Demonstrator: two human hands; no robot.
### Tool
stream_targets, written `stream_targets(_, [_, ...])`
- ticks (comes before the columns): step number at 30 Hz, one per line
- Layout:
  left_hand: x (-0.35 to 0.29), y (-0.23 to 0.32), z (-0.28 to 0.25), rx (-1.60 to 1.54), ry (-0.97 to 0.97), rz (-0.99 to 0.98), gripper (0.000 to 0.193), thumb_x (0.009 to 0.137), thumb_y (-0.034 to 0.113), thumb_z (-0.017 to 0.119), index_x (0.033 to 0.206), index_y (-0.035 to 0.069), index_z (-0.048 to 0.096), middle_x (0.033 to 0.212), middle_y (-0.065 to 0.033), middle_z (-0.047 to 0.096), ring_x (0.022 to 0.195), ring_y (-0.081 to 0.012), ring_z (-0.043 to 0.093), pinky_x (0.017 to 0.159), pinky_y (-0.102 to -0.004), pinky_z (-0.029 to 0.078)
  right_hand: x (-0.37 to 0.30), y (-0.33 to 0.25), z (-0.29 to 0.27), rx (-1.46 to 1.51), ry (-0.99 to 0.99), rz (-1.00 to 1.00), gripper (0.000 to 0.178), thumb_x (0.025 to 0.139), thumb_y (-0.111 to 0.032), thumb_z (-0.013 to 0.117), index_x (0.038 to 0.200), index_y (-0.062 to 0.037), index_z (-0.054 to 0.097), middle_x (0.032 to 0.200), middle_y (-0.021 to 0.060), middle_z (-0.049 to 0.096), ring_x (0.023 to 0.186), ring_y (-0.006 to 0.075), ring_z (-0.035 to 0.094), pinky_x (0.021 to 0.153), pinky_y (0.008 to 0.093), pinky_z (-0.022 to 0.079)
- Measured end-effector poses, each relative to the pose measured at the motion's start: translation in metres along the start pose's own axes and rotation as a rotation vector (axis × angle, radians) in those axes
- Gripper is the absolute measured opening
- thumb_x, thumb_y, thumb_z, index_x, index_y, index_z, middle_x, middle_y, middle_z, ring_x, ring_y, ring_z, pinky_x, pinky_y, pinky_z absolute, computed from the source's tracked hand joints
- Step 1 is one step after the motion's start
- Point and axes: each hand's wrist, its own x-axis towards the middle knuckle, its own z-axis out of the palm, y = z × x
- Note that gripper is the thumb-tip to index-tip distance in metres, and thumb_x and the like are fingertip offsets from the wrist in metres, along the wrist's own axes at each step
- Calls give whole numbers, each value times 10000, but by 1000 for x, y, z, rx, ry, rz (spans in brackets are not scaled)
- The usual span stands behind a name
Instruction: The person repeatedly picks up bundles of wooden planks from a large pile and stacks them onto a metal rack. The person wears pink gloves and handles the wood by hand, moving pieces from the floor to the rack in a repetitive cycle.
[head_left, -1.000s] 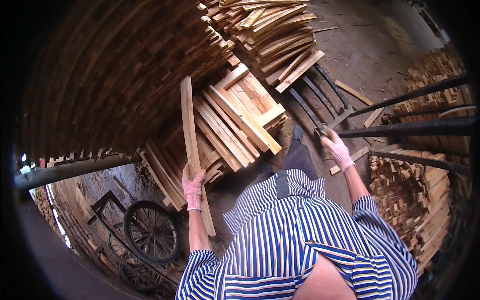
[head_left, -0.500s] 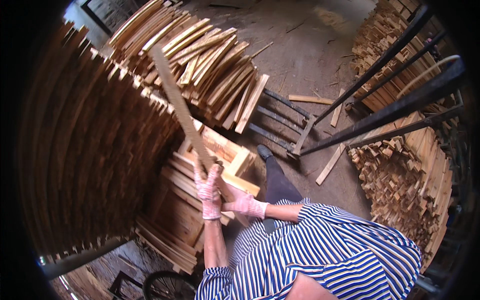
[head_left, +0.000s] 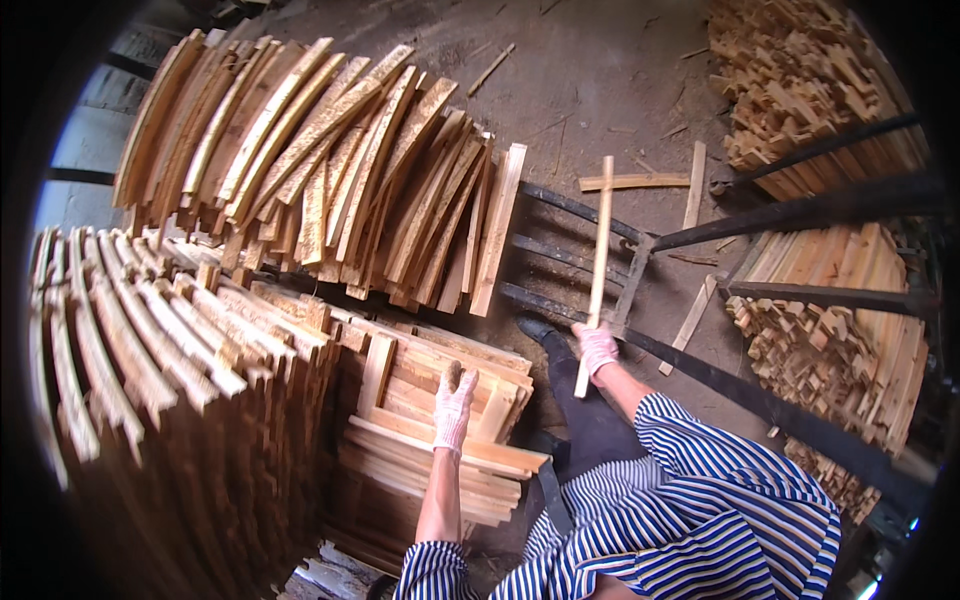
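Note:
My right hand (head_left: 599, 350), in a pink-and-white knit glove, is closed round a narrow wooden slat (head_left: 602, 240) near its lower end. The slat stands out over my leg and the metal cart frame (head_left: 634, 275). My left hand (head_left: 454, 407), gloved alike with darkened fingertips, is held above a low pile of short boards (head_left: 410, 385); its finger and thumb are apart and nothing shows between them. Whether it touches the boards below cannot be seen.
Rows of slats (head_left: 340, 170) lie across the cart at the far left. A tall stack (head_left: 150, 330) rises close by on my left. At the right are bundled slats (head_left: 830, 350), with dark metal bars (head_left: 770, 420) in front. Loose strips (head_left: 690, 325) lie on the floor.
My hands, together on a long slat before, have come apart. The right has swung a slat over to the right, and the left has let go. The view has turned too.

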Motion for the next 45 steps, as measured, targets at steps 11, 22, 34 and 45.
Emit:
stream_targets(11, [357, 14, 90, 860, 164, 318, 982, 819, 575, 748, 1499, -34, 386, 1400, -310, 542, 1281, -429, 549, 1091, -445, 432, 252, 2, 96, -524, -244, -311, 1085, 789, -531, 792, 1577, -22, 247, 1584, 251, 351, 1466, 373, 359, 1195, 408, 314])
stream_targets(22, [426, 5, 119, 871, 115, -165, 1057, 728, 579, 838, 1430, -108, 447, 1320, -345, 590, 1251, -418, 593, 1039, -424, 485, 346, -37, 302, 331, -751, -144, 585, 1025, -339, 585, 1515, -48, 451, 1561, 137, 449, 1460, 219, 381, 1227, 329, 234])
stream_targets(34, [264, 12, 174, -177, -300, -249, 612, 848, 234, 828, 1304, -11, 504, 1122, -141, 676, 958, -215, 675, 862, -331, 576, 213, -73, 99, 608, -926, 316, 715, 908, -507, 719, 1420, -46, 527, 1355, 144, 619, 1231, 264, 604, 1056, 426, 508])
stream_targets(45, [52, 10, 98, -1, -339, -122, 722, 818, 330, 846, 1348, -18, 500, 1166, -156, 683, 1054, -200, 652, 939, -336, 524, 70, 2, 44, 750, -972, 340, 662, 930, -403, 727, 1397, 16, 517, 1289, 186, 636, 1153, 319, 644, 1022, 469, 530])
